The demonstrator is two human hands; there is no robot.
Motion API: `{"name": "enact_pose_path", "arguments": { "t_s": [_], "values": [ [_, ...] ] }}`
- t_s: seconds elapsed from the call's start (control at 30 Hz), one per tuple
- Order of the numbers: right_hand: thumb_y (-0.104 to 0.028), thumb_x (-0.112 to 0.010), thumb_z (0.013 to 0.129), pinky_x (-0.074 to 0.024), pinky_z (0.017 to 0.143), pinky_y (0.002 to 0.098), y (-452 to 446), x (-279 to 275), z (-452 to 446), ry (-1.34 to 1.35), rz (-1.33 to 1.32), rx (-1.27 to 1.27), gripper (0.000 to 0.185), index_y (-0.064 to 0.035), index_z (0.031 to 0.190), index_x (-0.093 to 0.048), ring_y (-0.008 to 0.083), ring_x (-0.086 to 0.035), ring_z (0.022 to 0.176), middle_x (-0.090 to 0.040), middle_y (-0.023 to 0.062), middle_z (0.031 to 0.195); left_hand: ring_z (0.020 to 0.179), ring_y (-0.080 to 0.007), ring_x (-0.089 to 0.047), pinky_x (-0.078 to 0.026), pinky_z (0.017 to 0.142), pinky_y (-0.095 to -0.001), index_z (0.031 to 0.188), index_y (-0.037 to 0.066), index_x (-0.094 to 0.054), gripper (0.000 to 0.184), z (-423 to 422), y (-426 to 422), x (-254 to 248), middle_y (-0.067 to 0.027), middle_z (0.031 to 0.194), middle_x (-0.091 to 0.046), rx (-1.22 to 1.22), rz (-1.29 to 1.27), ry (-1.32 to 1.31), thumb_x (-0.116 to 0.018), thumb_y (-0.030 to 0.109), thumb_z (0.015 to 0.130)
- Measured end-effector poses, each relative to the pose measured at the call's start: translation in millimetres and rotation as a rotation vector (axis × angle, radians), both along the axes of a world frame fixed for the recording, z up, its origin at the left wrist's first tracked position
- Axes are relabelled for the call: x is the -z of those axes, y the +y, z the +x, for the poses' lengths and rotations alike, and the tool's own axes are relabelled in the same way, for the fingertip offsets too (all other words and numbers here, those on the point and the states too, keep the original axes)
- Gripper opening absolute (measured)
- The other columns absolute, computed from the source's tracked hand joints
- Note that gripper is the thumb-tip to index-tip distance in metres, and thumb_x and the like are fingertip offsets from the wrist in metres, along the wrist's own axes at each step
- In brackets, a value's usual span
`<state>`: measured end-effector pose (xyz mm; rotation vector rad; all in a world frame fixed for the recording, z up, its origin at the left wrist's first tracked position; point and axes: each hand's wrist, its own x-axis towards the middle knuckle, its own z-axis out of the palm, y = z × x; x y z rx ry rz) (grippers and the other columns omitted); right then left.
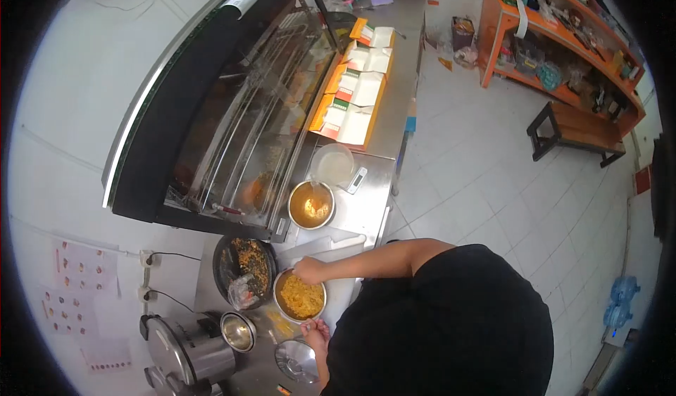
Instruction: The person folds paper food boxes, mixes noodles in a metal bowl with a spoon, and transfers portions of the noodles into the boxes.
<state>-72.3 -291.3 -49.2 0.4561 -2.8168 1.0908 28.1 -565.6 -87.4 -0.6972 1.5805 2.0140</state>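
Observation:
A metal bowl (278, 280) of yellow, crumbly or shredded food (301, 299) stands on the metal counter in front of me. Over its upper rim is my right hand (308, 271), its fingers closed and pointing into the bowl; whatever they grip is hidden. My left hand (316, 332) is curled beside the bowl's lower edge, and I cannot tell whether it grips the rim. Left of the bowl, a black pan (218, 273) contains brownish food bits and a clear plastic bag (243, 292). A white-handled knife (347, 242) lies just above the bowl.
Farther up stand a second metal bowl (291, 209), a clear plastic tub (333, 162), a small white scale (358, 180) and open orange boxes (362, 90). A glass display case (239, 121) borders the counter. Lower down are a small metal bowl (238, 332), a lid (296, 360) and a cooker (186, 350).

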Motion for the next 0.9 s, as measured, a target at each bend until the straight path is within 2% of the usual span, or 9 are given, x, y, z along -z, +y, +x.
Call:
{"name": "enact_pose_path", "arguments": {
  "t_s": [0.2, 0.3, 0.4, 0.5, 0.6, 0.67, 0.7, 0.8, 0.9],
  "values": [
    [-0.016, -0.056, 0.093, -0.0572, 0.068, 0.0523, -28.9, -9.0, 5.6, 0.056, -0.129, 0.066, 0.024, -0.0004, 0.086, -0.073, 0.0436, -0.071, 0.074, -0.07, 0.0259, 0.081, 0.058, -0.0115, -0.057, -0.051, 0.049, -0.0256, 0.108, 0.019, -0.046, 0.018, 1.8, 15.6, -6.7, -0.0033, 0.08, -0.064, 0.015, -0.103, 0.014, -0.064, 0.026, 0.105],
    [-0.011, -0.065, 0.082, -0.056, 0.068, 0.052, -36.4, -49.9, 13.3, 0.158, -0.34, 0.12, 0.014, 0.0019, 0.082, -0.071, 0.0428, -0.072, 0.077, -0.07, 0.0243, 0.078, 0.058, -0.0113, -0.057, -0.051, 0.05, -0.0254, 0.11, 0.018, -0.047, 0.022, 5.8, 25.1, -26.4, -0.0021, 0.078, -0.063, 0.035, -0.191, -0.012, -0.065, 0.029, 0.104],
    [-0.023, -0.05, 0.104, -0.0547, 0.07, 0.0535, -43.6, -76.8, 17.2, 0.054, -0.309, 0.012, 0.035, -0.0014, 0.084, -0.069, 0.0461, -0.068, 0.078, -0.067, 0.0267, 0.08, 0.058, -0.0112, -0.057, -0.051, 0.05, -0.0248, 0.113, 0.018, -0.047, 0.023, 5.5, 19.9, -23.9, -0.0015, 0.077, -0.062, 0.068, -0.19, 0.014, -0.065, 0.029, 0.104],
    [-0.02, -0.053, 0.1, -0.0543, 0.069, 0.0539, -65.0, -67.6, 15.9, 0.154, -0.368, -0.225, 0.028, -0.003, 0.084, -0.069, 0.0446, -0.068, 0.078, -0.067, 0.0254, 0.081, 0.059, -0.0113, -0.057, -0.05, 0.049, -0.0254, 0.114, 0.018, -0.047, 0.021, 8.9, 20.0, -24.0, -0.0016, 0.076, -0.061, -0.012, -0.135, -0.021, -0.064, 0.027, 0.105],
    [-0.02, -0.059, 0.09, -0.0555, 0.071, 0.0519, -89.4, 3.3, 2.6, 0.119, -0.077, -0.629, 0.019, -0.0039, 0.089, -0.069, 0.0427, -0.069, 0.077, -0.07, 0.0214, 0.085, 0.059, -0.0104, -0.055, -0.05, 0.049, -0.0263, 0.114, 0.018, -0.045, 0.018, 10.7, 22.5, -15.2, -0.0013, 0.077, -0.058, -0.045, -0.128, 0.073, -0.061, 0.02, 0.106],
    [-0.024, -0.058, 0.094, -0.056, 0.067, 0.0534, -86.4, 30.3, -0.8, 0.172, -0.098, -0.733, 0.024, -0.0036, 0.089, -0.071, 0.0415, -0.07, 0.074, -0.071, 0.0207, 0.083, 0.066, -0.0133, -0.059, -0.053, 0.056, -0.0295, 0.15, 0.021, -0.037, 0.051, 10.5, 2.6, 20.0, -0.0018, 0.086, -0.061, 0.024, -0.064, 0.229, -0.062, 0.018, 0.105],
    [-0.026, -0.056, 0.096, -0.0565, 0.068, 0.053, -62.2, -20.1, 5.6, 0.151, -0.001, -0.786, 0.027, -0.0046, 0.092, -0.072, 0.0412, -0.071, 0.075, -0.071, 0.0203, 0.083, 0.071, -0.0149, -0.061, -0.055, 0.06, -0.0312, 0.159, 0.022, -0.028, 0.064, 9.6, 1.6, 33.3, -0.0027, 0.091, -0.062, -0.06, -0.092, 0.095, -0.061, 0.018, 0.105],
    [-0.025, -0.056, 0.099, -0.0559, 0.073, 0.0505, -33.7, -67.3, -4.3, 0.119, -0.054, -0.643, 0.023, -0.0073, 0.097, -0.071, 0.0414, -0.07, 0.083, -0.071, 0.0208, 0.088, 0.071, -0.0158, -0.062, -0.058, 0.063, -0.0337, 0.147, 0.019, -0.041, 0.044, 10.1, 22.5, -7.7, -0.0052, 0.093, -0.064, -0.031, -0.184, 0.033, -0.058, 0.019, 0.106],
    [-0.02, -0.058, 0.098, -0.0541, 0.078, 0.0479, -20.8, -92.7, -36.1, 0.12, -0.101, -0.61, 0.018, -0.0042, 0.1, -0.067, 0.0416, -0.069, 0.086, -0.068, 0.0219, 0.087, 0.069, -0.0176, -0.063, -0.057, 0.06, -0.0343, 0.109, 0.016, -0.046, 0.016, 10.0, 33.1, -27.7, -0.0048, 0.084, -0.062, -0.067, -0.18, 0.036, -0.06, 0.023, 0.106]
  ]
}}
